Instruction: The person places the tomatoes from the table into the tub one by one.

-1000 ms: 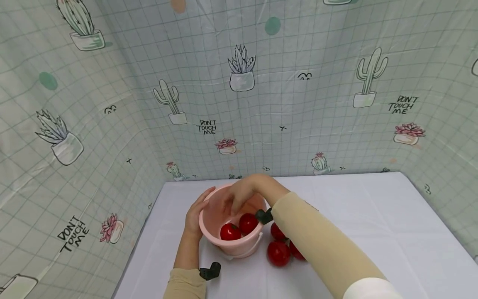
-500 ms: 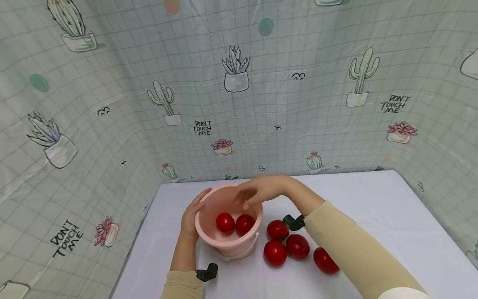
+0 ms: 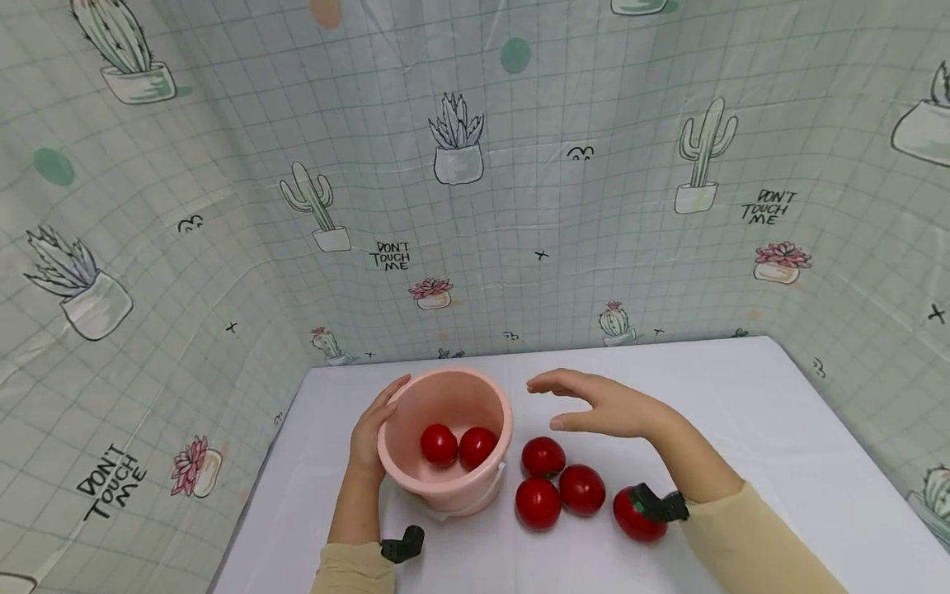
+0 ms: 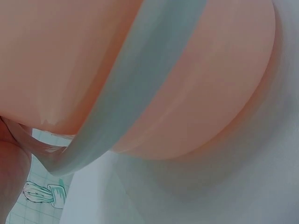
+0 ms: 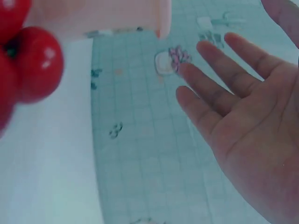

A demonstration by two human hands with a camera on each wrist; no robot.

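Observation:
A pink bucket (image 3: 445, 487) with a pale handle (image 4: 135, 79) stands upright on the table, holding two red tomatoes, one on the left (image 3: 439, 445) and one on the right (image 3: 477, 448). My left hand (image 3: 369, 437) grips the bucket's left side, its fingertips at the rim. To the right of the bucket, my right hand (image 3: 612, 406) hovers with fingers extended and nothing in it; the right wrist view shows its bare palm (image 5: 261, 126). Below it, several more tomatoes lie on the cloth, three of them clustered (image 3: 538, 503) and one apart (image 3: 638, 516), partly behind the wrist camera.
A white cloth (image 3: 712, 396) covers the table. Behind and at both sides hangs a grid-patterned curtain (image 3: 519, 198) printed with cacti. Black wrist cameras sit on both arms, the left one (image 3: 403, 544) near the bucket's base.
My right hand has come out of the bucket and moved right, its fingers opening out, uncovering the tomatoes on the table. My left hand stays on the bucket. The head view has shifted slightly.

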